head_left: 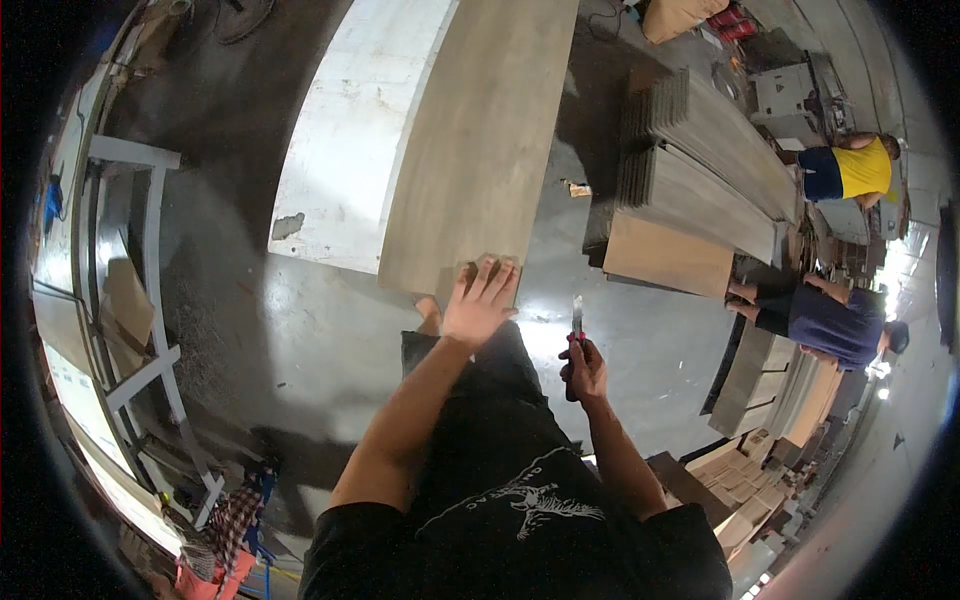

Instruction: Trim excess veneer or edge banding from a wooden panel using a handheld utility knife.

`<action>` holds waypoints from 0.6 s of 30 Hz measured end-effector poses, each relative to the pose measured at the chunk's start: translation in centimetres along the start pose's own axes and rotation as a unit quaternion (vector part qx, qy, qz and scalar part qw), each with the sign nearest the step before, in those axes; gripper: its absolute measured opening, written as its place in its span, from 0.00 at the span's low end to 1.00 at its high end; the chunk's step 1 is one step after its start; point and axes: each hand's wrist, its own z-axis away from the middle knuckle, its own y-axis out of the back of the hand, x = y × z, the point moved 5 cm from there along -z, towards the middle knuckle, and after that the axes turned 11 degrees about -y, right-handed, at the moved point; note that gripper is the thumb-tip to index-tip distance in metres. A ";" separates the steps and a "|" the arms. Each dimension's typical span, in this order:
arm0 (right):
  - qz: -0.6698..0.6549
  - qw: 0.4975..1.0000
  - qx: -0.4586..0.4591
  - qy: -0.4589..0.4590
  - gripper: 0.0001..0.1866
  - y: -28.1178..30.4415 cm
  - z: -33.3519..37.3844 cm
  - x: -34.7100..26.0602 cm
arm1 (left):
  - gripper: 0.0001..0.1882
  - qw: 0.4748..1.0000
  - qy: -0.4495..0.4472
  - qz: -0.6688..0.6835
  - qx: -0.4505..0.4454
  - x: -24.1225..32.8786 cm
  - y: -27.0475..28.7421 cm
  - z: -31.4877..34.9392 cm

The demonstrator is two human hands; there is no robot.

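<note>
My left hand (483, 303) lies with fingers spread on the near end of a long greyish-brown board (470, 160). That board rests on a white, scuffed surface (345, 140), which shows along its left side. In my right hand (587, 372) is a utility knife (577, 318) with a red and black handle. Its blade points away from me, to the right of the board and apart from it. My right fingers are wrapped round the handle.
Stacked boards (715, 150) stand to the right, with a tan sheet (668, 257) at their near end. Two people, one in a yellow top (862, 168) and one in a purple top (838, 325), are beyond. A grey metal frame (158, 260) stands at left. A small scrap (579, 189) lies on the floor.
</note>
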 end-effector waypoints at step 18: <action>0.765 0.570 -0.033 0.299 0.17 -10.6 2.8 -13.6 | 0.32 0.960 0.276 0.032 0.046 -15.0 6.9 -2.0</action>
